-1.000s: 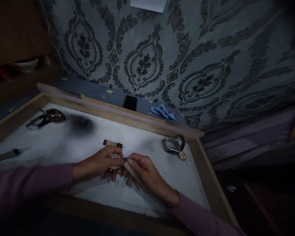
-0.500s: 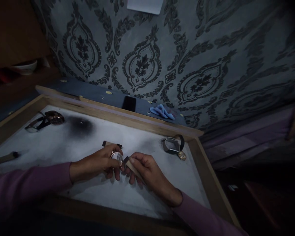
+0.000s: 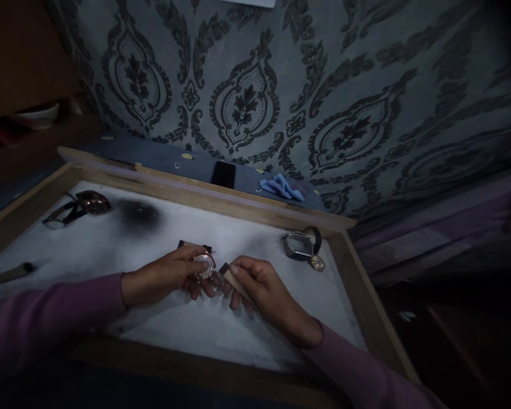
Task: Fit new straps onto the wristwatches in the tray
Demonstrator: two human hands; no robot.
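Observation:
Over the white-bottomed wooden tray, my left hand [image 3: 170, 275] grips a round watch case [image 3: 204, 266] with a shiny rose-gold rim and a pale face, the thumb resting on it. My right hand [image 3: 262, 289] pinches a tan watch strap [image 3: 236, 283] with a dark end, which points at the case. A small gap separates strap and case. Behind my left fingers, another strap piece [image 3: 187, 244] with a dark end lies on the tray floor, partly hidden. Dim light hides the fine details.
At the tray's right lie a grey watch [image 3: 298, 245] and a small gold round piece [image 3: 317, 262]. Several watches [image 3: 92, 202] sit at the left, near a strap-like strip [image 3: 11, 275]. Past the tray's rim [image 3: 204, 189] are a black phone [image 3: 223, 174] and a blue cloth [image 3: 282, 187].
My left hand has tilted the watch case, so its face shows more fully. The strap in my right hand has moved slightly away from it. The view has shifted a little.

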